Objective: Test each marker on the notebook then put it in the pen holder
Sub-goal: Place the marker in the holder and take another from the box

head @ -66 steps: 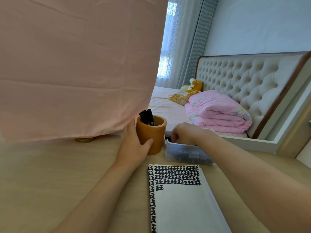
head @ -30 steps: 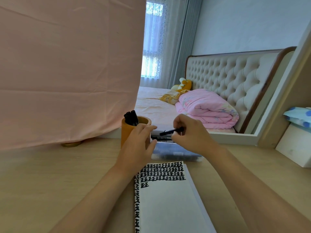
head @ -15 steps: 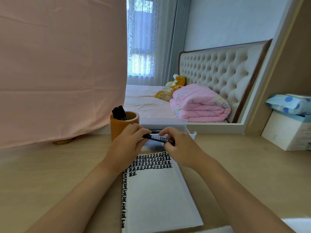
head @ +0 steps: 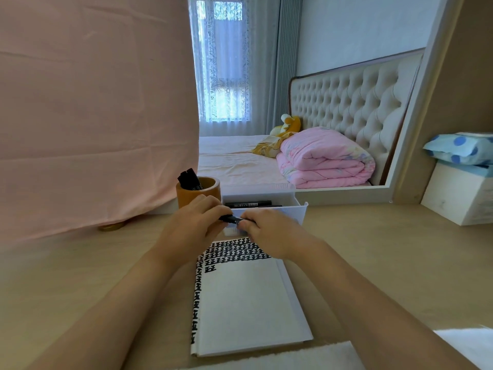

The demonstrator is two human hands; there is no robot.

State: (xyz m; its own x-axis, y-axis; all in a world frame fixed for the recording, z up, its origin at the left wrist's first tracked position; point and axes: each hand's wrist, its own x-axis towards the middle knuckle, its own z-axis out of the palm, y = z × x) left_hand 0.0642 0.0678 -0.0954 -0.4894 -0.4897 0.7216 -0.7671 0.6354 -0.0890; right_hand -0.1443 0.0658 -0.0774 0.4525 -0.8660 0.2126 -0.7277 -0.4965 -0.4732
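Note:
A black marker (head: 231, 218) lies level between both hands, just above the far end of the notebook. My left hand (head: 192, 227) pinches its left end and my right hand (head: 269, 233) grips the body. The white notebook (head: 245, 300) lies flat on the desk, with rows of black marks across its top and down its left edge. Behind my left hand stands the orange-brown pen holder (head: 198, 194) with black markers (head: 190, 179) sticking out. To its right a clear plastic box (head: 277, 208) holds more black markers (head: 249, 204).
A pink cloth (head: 93, 110) hangs over the desk's back left. A mirror (head: 293, 102) behind the box reflects a bed. A white box (head: 458, 196) with a blue dotted pack on top stands at the right. White paper (head: 280, 357) lies along the desk's near edge.
My right hand took a marker out of the clear box and brought it over the notebook. My left hand let go of the pen holder and closed on the marker's left end.

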